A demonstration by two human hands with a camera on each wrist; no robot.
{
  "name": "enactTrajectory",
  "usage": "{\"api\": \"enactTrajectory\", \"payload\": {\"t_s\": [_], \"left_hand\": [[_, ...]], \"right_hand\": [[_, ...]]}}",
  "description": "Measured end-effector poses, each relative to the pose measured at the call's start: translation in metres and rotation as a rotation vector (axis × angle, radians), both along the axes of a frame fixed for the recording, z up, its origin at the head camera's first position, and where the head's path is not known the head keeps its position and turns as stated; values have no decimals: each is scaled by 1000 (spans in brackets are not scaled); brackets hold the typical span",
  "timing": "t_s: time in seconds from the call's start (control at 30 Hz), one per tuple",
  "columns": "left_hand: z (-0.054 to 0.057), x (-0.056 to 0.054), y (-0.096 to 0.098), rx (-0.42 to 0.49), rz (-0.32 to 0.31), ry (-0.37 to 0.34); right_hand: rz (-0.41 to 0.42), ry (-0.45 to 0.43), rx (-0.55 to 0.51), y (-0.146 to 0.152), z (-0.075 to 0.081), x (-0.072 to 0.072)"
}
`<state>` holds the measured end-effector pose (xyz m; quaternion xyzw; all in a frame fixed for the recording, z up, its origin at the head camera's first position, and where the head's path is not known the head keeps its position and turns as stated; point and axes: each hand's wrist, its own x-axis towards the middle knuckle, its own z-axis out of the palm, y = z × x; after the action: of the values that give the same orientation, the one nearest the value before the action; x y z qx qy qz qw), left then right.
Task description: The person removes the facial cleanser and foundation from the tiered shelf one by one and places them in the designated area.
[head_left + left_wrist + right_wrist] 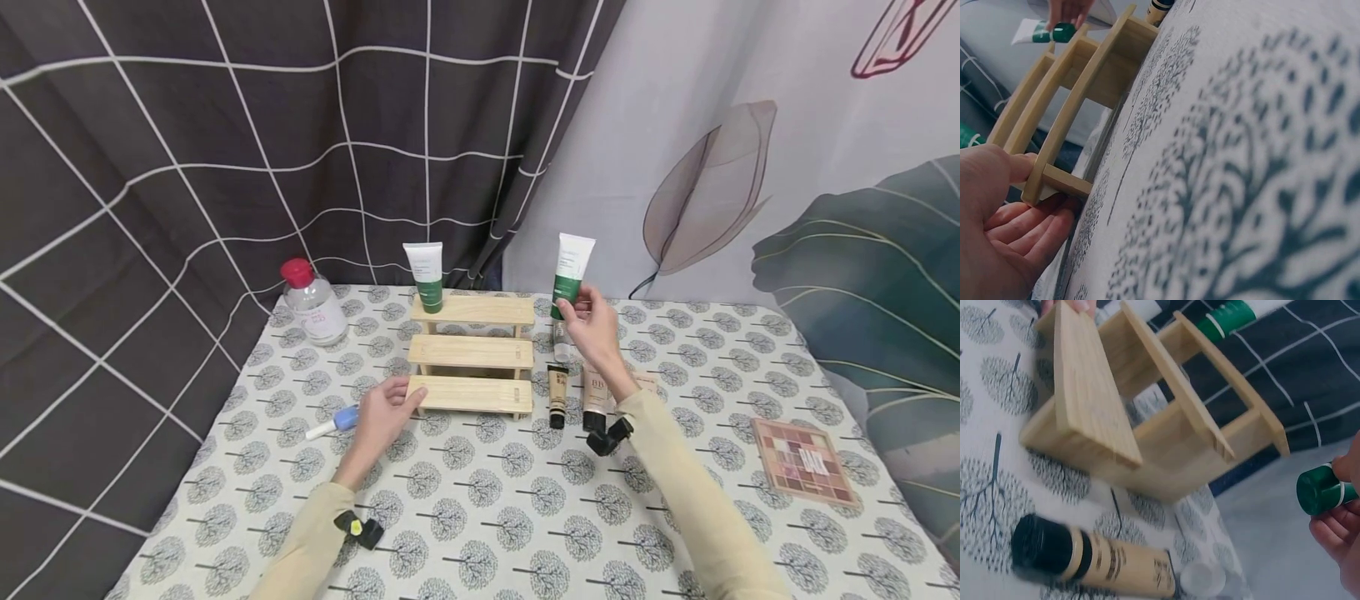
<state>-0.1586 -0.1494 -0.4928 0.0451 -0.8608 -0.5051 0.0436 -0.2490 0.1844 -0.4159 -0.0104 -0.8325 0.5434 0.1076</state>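
My right hand (596,329) holds a white-and-green squeeze tube (573,258) upright, cap down, to the right of a three-step wooden display rack (468,393). In the right wrist view, thumb and fingers pinch its green cap (1319,490). My left hand (386,410) grips the left end of the rack's lowest step; in the left wrist view the thumb lies over the board (1054,144) and the fingers are beneath it. A similar white-and-green tube (426,271) stands on the left end of the top step.
Left of the rack are a clear bottle with a red cap (318,312) and a blue-and-white item (341,421). On the right lie a gold tube with a black cap (557,392), a beige BB tube (596,392), a clear-capped item (561,346) and a palette (806,462). Curtains (300,125) hang behind.
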Motion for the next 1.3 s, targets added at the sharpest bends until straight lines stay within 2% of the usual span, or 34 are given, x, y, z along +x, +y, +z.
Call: {"api": "enactTrajectory", "payload": {"t_s": [0.2,0.53,0.73,0.93,1.3], "left_hand": [[2,1,0,5,7,-13],[3,1,-1,13,9,-14],[3,1,0,16,4,-1],[3,0,0,20,5,-7],[3,1,1,28,6,-17]], "right_hand": [[-37,-27,41,16,-8,4],[-64,-76,105,45,-30,4],[-88,-153,129,58,-41,5],[-110,-177,195,65,-50,4],[-114,-289,296,67,-58,1]]}}
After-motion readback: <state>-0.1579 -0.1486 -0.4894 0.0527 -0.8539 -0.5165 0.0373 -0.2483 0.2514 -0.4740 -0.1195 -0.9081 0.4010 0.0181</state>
